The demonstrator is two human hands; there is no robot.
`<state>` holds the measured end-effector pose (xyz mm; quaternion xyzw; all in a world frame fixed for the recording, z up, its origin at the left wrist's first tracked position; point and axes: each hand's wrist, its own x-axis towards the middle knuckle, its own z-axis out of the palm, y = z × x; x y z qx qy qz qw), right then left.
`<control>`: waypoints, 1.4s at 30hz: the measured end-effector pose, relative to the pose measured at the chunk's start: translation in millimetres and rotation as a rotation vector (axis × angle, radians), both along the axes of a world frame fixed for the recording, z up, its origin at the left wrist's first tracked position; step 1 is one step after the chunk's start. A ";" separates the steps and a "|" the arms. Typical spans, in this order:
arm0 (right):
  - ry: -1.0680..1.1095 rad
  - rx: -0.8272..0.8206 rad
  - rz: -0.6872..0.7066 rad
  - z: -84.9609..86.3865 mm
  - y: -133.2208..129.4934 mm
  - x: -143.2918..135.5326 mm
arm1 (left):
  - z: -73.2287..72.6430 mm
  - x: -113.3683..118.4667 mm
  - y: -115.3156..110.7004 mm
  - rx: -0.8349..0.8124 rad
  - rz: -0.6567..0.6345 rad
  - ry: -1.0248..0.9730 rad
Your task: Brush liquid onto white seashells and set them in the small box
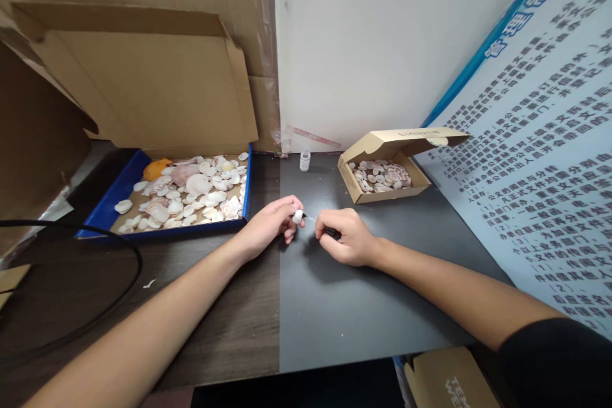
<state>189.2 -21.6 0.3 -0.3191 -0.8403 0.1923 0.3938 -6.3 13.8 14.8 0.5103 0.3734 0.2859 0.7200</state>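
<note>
My left hand [272, 222] pinches a small white shell [298, 216] between thumb and fingers, above the seam between the dark wood table and the grey mat. In my right hand [349, 237] is a thin tool with a dark handle [331, 232], pointing left. Its slender tip ends dark and meets or nearly meets the shell; whether it is a brush or a pen I cannot tell. A small clear bottle with a white label [305, 160] stands upright beyond both hands, near the wall.
On the left, an open blue-edged cardboard box [246, 188] holds many shells [198, 185]. A smaller open carton [354, 191] with shells stands back right. A black cable [136, 255] loops over the left table. A printed panel [540, 140] borders the right side.
</note>
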 end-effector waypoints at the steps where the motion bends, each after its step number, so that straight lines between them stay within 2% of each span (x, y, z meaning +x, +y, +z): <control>1: -0.002 -0.004 -0.004 0.0 0.0 -0.1 | -0.1 -0.1 0.0 0.000 -0.002 -0.004; 10: -0.007 -0.021 0.004 0.1 0.4 0.1 | -0.5 -2.7 0.1 0.004 -0.027 -0.024; 21: 0.000 0.019 0.032 0.6 -0.3 -0.2 | -0.1 -0.9 -1.2 -0.007 0.017 -0.012; 27: 0.003 -0.013 0.134 -0.5 0.0 0.7 | -0.8 -1.5 -0.3 -0.003 -0.002 -0.010; 32: 0.002 0.007 0.080 0.2 -0.3 -0.1 | -1.1 -1.9 0.2 -0.015 0.003 -0.009; 37: -0.005 -0.024 0.165 -0.1 -0.5 0.1 | -1.0 -2.0 -0.1 -0.010 0.005 -0.004; 42: 0.001 -0.017 0.094 -0.4 -0.6 0.3 | -1.2 -2.0 -0.7 -0.009 0.004 -0.008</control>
